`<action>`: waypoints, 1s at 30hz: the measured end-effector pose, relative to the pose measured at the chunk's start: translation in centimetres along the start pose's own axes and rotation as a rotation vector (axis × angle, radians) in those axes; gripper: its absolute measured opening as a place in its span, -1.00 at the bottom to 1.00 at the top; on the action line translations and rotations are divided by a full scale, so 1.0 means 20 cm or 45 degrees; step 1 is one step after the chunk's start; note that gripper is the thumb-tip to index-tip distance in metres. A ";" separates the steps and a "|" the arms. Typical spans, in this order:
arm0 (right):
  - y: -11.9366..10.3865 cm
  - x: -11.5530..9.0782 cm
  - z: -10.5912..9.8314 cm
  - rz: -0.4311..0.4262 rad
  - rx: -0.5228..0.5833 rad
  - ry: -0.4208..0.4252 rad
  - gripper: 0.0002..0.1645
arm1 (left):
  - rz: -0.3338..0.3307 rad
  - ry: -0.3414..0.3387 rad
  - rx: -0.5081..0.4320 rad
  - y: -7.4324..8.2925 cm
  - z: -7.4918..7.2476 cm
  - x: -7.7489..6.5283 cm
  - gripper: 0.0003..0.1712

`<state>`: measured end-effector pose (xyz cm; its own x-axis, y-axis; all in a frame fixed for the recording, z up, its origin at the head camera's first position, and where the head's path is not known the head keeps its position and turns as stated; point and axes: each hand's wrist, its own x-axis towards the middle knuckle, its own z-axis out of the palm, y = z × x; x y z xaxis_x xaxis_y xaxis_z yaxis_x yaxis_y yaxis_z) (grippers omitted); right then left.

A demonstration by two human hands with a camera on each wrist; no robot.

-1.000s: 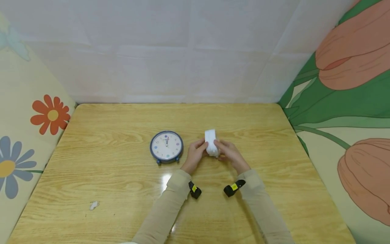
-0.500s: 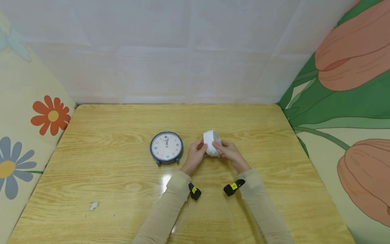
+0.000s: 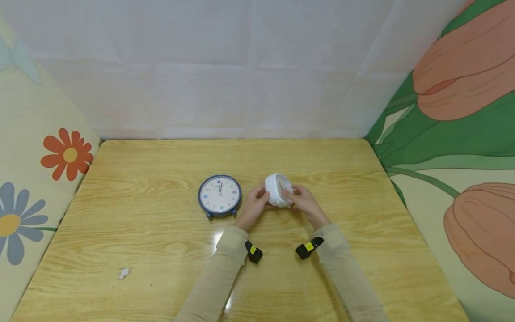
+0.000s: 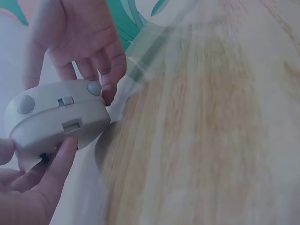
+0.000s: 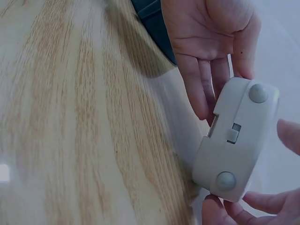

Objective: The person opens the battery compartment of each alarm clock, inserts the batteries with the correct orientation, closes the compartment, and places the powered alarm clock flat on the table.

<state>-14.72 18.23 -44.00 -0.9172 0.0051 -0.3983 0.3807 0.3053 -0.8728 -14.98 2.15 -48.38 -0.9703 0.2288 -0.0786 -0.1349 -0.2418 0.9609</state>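
A small white alarm clock (image 3: 274,189) is between both hands above the table, its dial turned partly to the right in the head view. Its side with two round feet and a small slide switch shows in the left wrist view (image 4: 65,108) and the right wrist view (image 5: 236,136). My left hand (image 3: 254,205) grips the clock's left side, with the thumb on the near edge. My right hand (image 3: 306,205) holds the other side, its thumb in front of the dial. Some fingertips are hidden behind the clock.
A round blue-rimmed alarm clock (image 3: 219,197) lies face up on the wooden table (image 3: 161,250), left of the hands. A small white patch (image 3: 124,273) marks the table at the front left. A white cloth wall (image 3: 201,89) stands behind.
The white alarm clock has turned from its narrow side toward the right, so its dial now shows. My left hand has shifted slightly left. The blue clock has stayed put.
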 end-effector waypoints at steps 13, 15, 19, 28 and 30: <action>0.00 0.01 -0.01 0.002 -0.101 0.076 -0.41 | -0.037 0.040 0.203 0.08 -0.01 -0.04 -0.44; 0.00 0.01 -0.01 -0.005 -0.110 0.074 -0.42 | -0.012 0.065 0.257 0.07 -0.01 -0.03 -0.46; 0.01 0.01 -0.02 -0.020 -0.120 0.084 -0.42 | 0.112 0.165 0.459 0.00 -0.03 0.02 -0.49; 0.01 0.00 -0.01 -0.053 -0.120 0.108 -0.45 | 0.230 0.338 0.654 -0.01 0.00 0.03 -0.56; 0.01 0.00 -0.01 -0.044 -0.128 0.119 -0.45 | 0.241 0.342 0.667 0.00 0.00 0.03 -0.57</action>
<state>-14.66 18.54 -44.03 -0.9383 0.0798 -0.3364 0.3392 0.4009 -0.8510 -15.54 2.26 -48.41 -0.9936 -0.0344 0.1073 0.0950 0.2557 0.9621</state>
